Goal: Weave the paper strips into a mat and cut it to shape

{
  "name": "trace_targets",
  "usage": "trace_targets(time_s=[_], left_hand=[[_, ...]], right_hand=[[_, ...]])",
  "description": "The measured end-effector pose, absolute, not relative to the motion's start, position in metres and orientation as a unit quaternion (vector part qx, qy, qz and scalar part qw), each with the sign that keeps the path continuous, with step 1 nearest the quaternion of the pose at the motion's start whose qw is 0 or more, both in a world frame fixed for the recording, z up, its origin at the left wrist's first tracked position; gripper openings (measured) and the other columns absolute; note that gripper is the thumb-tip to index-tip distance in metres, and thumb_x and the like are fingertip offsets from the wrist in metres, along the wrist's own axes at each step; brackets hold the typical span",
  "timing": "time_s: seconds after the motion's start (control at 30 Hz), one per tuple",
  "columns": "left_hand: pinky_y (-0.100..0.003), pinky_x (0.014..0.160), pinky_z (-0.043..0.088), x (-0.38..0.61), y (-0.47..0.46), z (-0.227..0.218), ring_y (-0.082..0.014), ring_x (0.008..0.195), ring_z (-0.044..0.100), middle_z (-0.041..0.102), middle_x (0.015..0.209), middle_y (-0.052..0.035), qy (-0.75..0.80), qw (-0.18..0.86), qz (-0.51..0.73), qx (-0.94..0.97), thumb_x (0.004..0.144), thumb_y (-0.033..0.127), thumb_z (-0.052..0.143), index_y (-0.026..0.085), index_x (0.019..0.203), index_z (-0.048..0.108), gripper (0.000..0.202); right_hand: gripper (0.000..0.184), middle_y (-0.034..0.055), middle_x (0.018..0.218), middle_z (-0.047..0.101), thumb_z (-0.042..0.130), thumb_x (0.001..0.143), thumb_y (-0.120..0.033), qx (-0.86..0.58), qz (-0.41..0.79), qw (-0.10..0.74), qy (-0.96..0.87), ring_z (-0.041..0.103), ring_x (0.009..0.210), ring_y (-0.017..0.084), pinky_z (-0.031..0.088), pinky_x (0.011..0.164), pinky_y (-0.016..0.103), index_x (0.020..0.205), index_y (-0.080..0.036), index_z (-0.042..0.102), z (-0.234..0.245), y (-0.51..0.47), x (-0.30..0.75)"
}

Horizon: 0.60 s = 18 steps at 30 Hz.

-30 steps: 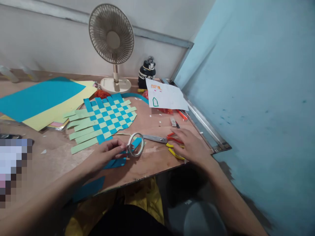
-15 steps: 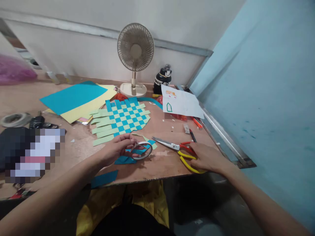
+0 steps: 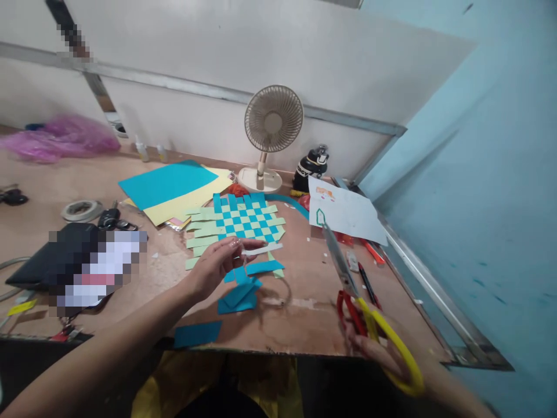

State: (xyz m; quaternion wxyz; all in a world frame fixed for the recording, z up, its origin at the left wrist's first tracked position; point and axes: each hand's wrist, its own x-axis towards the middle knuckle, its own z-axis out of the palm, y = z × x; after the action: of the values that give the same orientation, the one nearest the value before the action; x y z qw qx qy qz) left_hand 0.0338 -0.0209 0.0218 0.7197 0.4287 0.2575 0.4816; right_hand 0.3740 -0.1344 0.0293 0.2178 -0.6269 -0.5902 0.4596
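Note:
My left hand is closed on a white tape roll, held edge-on a little above the wooden table; its ring shadow falls on the wood below. Under it lie loose blue paper pieces. My right hand, low at the table's front right edge, grips scissors by their red and yellow handles, blades shut and pointing up and away. Behind the tape lies a woven blue and pale green paper mat.
Blue and yellow sheets lie at back left. A fan, a black bottle and a drawn-on white paper stand near the blue wall. Pens, another tape roll and a black pouch also lie about.
My right hand has taken the scissors off the table and raised them. My left hand lifted the tape roll off the blue pieces. The view swung left and back.

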Motion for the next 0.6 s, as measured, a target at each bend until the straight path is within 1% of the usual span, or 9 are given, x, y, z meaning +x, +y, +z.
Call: trace_targets(time_s=[0.07, 0.13, 0.2, 0.27, 0.3, 0.33, 0.43, 0.53, 0.6], left_hand=[[-0.044, 0.108, 0.045, 0.035, -0.022, 0.023, -0.0265, 0.124, 0.062, 0.072, 0.125, -0.01, 0.243, 0.715, 0.497, 0.427, 0.093, 0.038, 0.064, 0.019, 0.071, 0.059, 0.03], [-0.045, 0.108, 0.045, 0.035, -0.022, 0.023, -0.0282, 0.127, 0.06, 0.07, 0.127, -0.0105, 0.236, 0.704, 0.511, 0.433, 0.092, 0.037, 0.066, 0.019, 0.073, 0.06, 0.027], [-0.047, 0.108, 0.044, 0.035, -0.021, 0.023, -0.0293, 0.129, 0.058, 0.069, 0.129, -0.0108, 0.242, 0.682, 0.534, 0.437, 0.092, 0.039, 0.067, 0.019, 0.075, 0.061, 0.026], [-0.047, 0.108, 0.044, 0.034, -0.019, 0.023, -0.029, 0.131, 0.057, 0.07, 0.128, -0.0096, 0.249, 0.66, 0.563, 0.431, 0.091, 0.039, 0.068, 0.02, 0.077, 0.061, 0.025], [-0.047, 0.109, 0.044, 0.033, -0.019, 0.023, -0.0289, 0.131, 0.056, 0.07, 0.127, -0.0091, 0.249, 0.649, 0.578, 0.428, 0.09, 0.039, 0.068, 0.02, 0.076, 0.06, 0.025], [-0.047, 0.109, 0.044, 0.032, -0.018, 0.023, -0.029, 0.132, 0.056, 0.071, 0.127, -0.0088, 0.247, 0.641, 0.59, 0.425, 0.09, 0.039, 0.068, 0.02, 0.074, 0.059, 0.027], [-0.046, 0.109, 0.044, 0.03, -0.016, 0.025, -0.029, 0.131, 0.056, 0.071, 0.126, -0.0086, 0.243, 0.618, 0.615, 0.425, 0.091, 0.037, 0.067, 0.02, 0.072, 0.057, 0.028], [-0.045, 0.108, 0.044, 0.028, -0.015, 0.027, -0.028, 0.132, 0.055, 0.07, 0.127, -0.0076, 0.239, 0.608, 0.626, 0.426, 0.092, 0.035, 0.066, 0.02, 0.072, 0.058, 0.027], [-0.044, 0.108, 0.044, 0.028, -0.015, 0.028, -0.0275, 0.133, 0.055, 0.069, 0.128, -0.0073, 0.233, 0.607, 0.628, 0.427, 0.093, 0.036, 0.066, 0.02, 0.072, 0.057, 0.027]], right_hand=[[0.045, 0.0075, 0.083, 0.064, 0.067, 0.077, -0.063, -0.585, 0.537, 0.231, -0.562, 0.062, 0.061, 0.02, 0.055, 0.056, 0.035, 0.096, -0.022, 0.06, 0.025, -0.142, 0.357], [0.046, 0.0051, 0.082, 0.062, 0.066, 0.081, -0.062, -0.533, 0.629, 0.226, -0.519, 0.06, 0.056, 0.015, 0.053, 0.052, 0.029, 0.1, -0.021, 0.058, 0.02, -0.147, 0.341], [0.057, 0.0035, 0.082, 0.06, 0.07, 0.076, -0.066, -0.48, 0.688, 0.229, -0.494, 0.057, 0.056, 0.012, 0.051, 0.051, 0.024, 0.109, -0.021, 0.058, 0.01, -0.148, 0.328], [0.075, 0.0007, 0.076, 0.057, 0.072, 0.066, -0.076, -0.421, 0.731, 0.235, -0.484, 0.053, 0.054, 0.01, 0.05, 0.053, 0.023, 0.116, -0.021, 0.06, -0.003, -0.145, 0.317], [0.082, -0.0012, 0.071, 0.053, 0.069, 0.063, -0.082, -0.391, 0.75, 0.235, -0.479, 0.05, 0.051, 0.01, 0.051, 0.054, 0.024, 0.117, -0.021, 0.061, -0.012, -0.143, 0.312], [0.085, -0.0027, 0.067, 0.049, 0.062, 0.064, -0.087, -0.371, 0.764, 0.234, -0.473, 0.046, 0.049, 0.009, 0.051, 0.054, 0.024, 0.117, -0.021, 0.062, -0.02, -0.14, 0.307], [0.086, -0.0033, 0.063, 0.045, 0.045, 0.072, -0.091, -0.35, 0.775, 0.243, -0.466, 0.039, 0.046, 0.008, 0.049, 0.055, 0.025, 0.119, -0.021, 0.064, -0.04, -0.135, 0.293], [0.083, 0.0, 0.07, 0.053, 0.039, 0.074, -0.091, -0.334, 0.744, 0.271, -0.511, 0.038, 0.047, 0.01, 0.047, 0.056, 0.027, 0.123, -0.028, 0.063, -0.049, -0.132, 0.284], [0.083, 0.0022, 0.073, 0.057, 0.032, 0.075, -0.092, -0.329, 0.699, 0.27, -0.574, 0.041, 0.048, 0.013, 0.048, 0.055, 0.029, 0.126, -0.034, 0.061, -0.047, -0.13, 0.281]])
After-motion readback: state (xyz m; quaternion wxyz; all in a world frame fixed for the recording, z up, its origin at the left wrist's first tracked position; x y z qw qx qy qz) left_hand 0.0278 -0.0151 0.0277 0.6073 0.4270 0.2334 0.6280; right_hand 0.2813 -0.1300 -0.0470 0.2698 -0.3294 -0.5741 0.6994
